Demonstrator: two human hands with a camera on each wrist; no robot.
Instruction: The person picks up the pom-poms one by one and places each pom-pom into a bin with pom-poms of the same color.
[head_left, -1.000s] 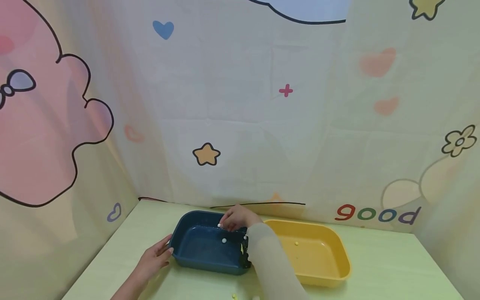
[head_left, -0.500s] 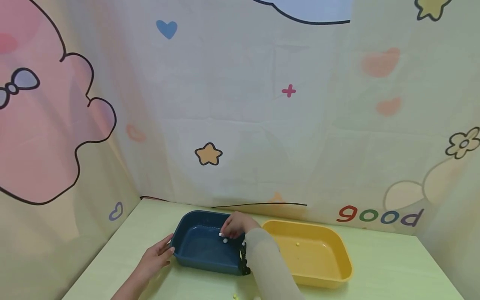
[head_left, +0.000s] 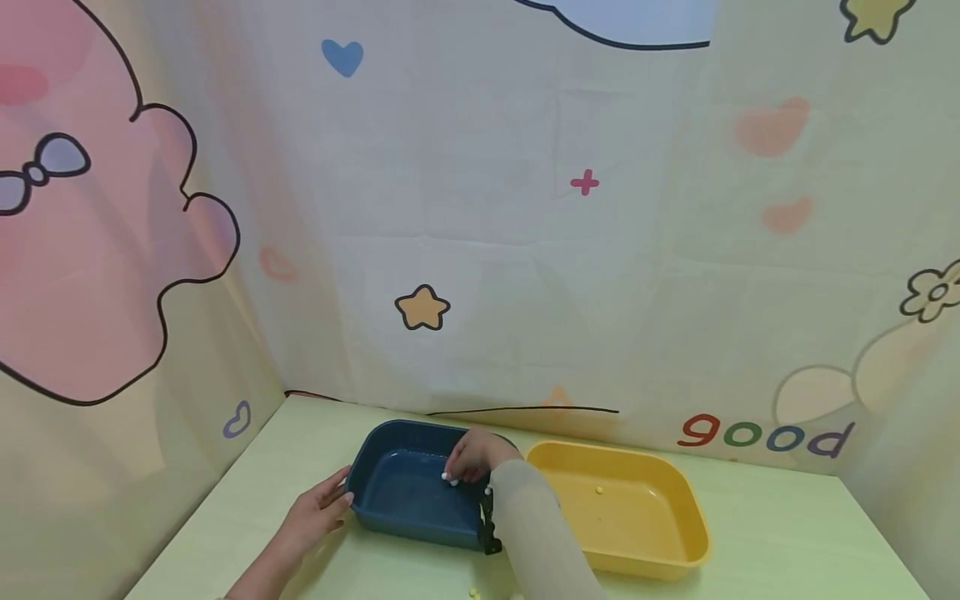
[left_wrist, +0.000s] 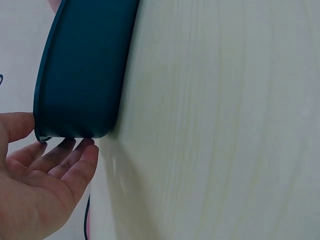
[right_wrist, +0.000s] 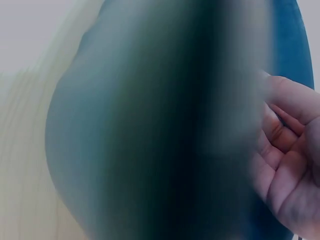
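A dark blue basin (head_left: 408,533) stands on the table. At its left end my left hand (head_left: 311,517) holds it, thumb at the rim and fingertips against the outer wall; the left wrist view shows these fingers (left_wrist: 82,162) on the basin's end. Inside the basin, my right hand (head_left: 471,457) pinches a small white ball (head_left: 445,476) low over the floor. Another small white ball (head_left: 453,483) shows right beside the fingertips. The right sleeve hides the basin's right end. A blurred dark surface covers much of the right wrist view, partly hiding the right hand (right_wrist: 290,150).
A yellow basin (head_left: 693,517) stands to the right, with a small yellow ball (head_left: 599,491) in it. Small yellow bits (head_left: 474,593) lie at the table's front edge. A black piece (head_left: 489,525) shows beside the right sleeve. Behind hangs a printed cloth (head_left: 510,333).
My right hand has come down and toward the front inside the blue basin, bringing the pinched ball close to the other white ball. The left hand stays on the basin. The view has shifted slightly.
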